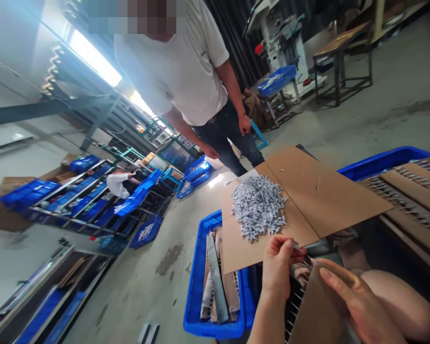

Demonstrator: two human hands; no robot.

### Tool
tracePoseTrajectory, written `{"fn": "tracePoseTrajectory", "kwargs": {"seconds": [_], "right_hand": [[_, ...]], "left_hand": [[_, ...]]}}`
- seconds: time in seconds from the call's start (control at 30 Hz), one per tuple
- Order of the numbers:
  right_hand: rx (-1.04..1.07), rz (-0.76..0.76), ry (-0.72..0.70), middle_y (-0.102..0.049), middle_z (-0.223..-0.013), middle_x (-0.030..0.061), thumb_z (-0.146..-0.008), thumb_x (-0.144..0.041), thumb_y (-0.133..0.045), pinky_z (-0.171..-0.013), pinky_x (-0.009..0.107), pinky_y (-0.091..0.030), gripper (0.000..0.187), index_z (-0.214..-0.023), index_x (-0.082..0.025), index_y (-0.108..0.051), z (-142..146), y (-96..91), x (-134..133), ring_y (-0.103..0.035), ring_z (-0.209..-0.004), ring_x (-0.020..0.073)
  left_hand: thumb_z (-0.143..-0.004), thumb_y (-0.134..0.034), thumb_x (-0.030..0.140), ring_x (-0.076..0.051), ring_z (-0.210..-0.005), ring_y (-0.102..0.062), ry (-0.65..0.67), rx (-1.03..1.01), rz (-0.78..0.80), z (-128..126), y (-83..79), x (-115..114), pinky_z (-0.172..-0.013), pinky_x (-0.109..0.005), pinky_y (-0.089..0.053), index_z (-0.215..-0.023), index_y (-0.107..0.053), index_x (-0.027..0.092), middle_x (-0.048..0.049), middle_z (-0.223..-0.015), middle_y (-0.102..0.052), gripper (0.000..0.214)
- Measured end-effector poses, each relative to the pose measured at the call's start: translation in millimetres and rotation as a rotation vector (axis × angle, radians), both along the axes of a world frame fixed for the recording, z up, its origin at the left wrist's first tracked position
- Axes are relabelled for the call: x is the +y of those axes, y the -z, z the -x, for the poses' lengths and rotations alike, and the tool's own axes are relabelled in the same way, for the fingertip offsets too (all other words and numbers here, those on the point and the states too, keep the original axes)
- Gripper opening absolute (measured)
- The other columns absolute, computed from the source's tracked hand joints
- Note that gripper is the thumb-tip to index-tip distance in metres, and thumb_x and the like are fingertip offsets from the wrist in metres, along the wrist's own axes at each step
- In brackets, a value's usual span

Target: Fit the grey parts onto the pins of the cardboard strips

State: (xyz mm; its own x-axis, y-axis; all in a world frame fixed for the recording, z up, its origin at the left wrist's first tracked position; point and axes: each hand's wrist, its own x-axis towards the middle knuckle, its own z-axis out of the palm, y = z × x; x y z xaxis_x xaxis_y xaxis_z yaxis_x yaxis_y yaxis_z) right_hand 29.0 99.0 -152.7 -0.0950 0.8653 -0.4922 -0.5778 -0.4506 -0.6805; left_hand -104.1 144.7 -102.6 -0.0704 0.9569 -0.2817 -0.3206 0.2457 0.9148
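A small metal piece (294, 245) is pinched narrowly by the left hand (277, 263). The right hand (354, 301) lies against a cardboard strip (315, 310) set with metal pins; whether it is gripped cannot be told. Spillage of the grey metal heap (258, 208) could be caused if the folded cardboard sheet (308, 200), laid across a blue crate (197, 296), were knocked. A concrete floor (129, 286) is seen at 7 o'clock, racks (82, 200) at 9, a standing person (172, 71) at 11.
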Motion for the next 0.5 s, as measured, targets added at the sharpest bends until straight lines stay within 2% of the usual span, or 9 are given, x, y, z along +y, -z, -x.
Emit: {"fn": "tracePoseTrajectory", "kwargs": {"seconds": [0.23,0.43,0.5], "right_hand": [[0.081,-0.007,0.061,-0.081,-0.080,0.0037,-0.068,-0.036,-0.078,-0.070,0.032,-0.058,0.023,-0.088,-0.024,-0.077,6.6,-7.2,1.8,-0.075,-0.077,0.0268],[0.056,-0.008,0.068,-0.081,-0.083,0.0036,-0.069,-0.037,-0.078,-0.076,0.033,-0.056,0.023,-0.088,-0.025,-0.078,11.0,-9.0,1.0,-0.073,-0.089,0.0290],[0.062,-0.010,0.066,-0.081,-0.083,0.0036,-0.068,-0.037,-0.079,-0.076,0.033,-0.056,0.023,-0.087,-0.025,-0.078,11.8,-10.1,0.8,-0.073,-0.087,0.0289]], "left_hand": [[-0.075,-0.074,0.032,-0.014,-0.068,-0.067,-0.003,-0.023,0.017,-0.5,-14.4,-5.4,-0.061,-0.020,-0.049,-0.082,-0.058,0.015,-0.0010,-0.069,-0.065,0.025],[-0.074,-0.075,0.033,-0.013,-0.068,-0.066,-0.012,-0.024,-0.002,-3.0,-15.7,-4.4,-0.061,-0.020,-0.048,-0.081,-0.058,0.015,-0.0006,-0.068,-0.065,0.025],[-0.073,-0.075,0.034,-0.014,-0.067,-0.066,-0.010,-0.021,-0.006,-3.3,-16.2,-4.5,-0.060,-0.020,-0.049,-0.080,-0.058,0.015,-0.0008,-0.068,-0.065,0.027]]}}
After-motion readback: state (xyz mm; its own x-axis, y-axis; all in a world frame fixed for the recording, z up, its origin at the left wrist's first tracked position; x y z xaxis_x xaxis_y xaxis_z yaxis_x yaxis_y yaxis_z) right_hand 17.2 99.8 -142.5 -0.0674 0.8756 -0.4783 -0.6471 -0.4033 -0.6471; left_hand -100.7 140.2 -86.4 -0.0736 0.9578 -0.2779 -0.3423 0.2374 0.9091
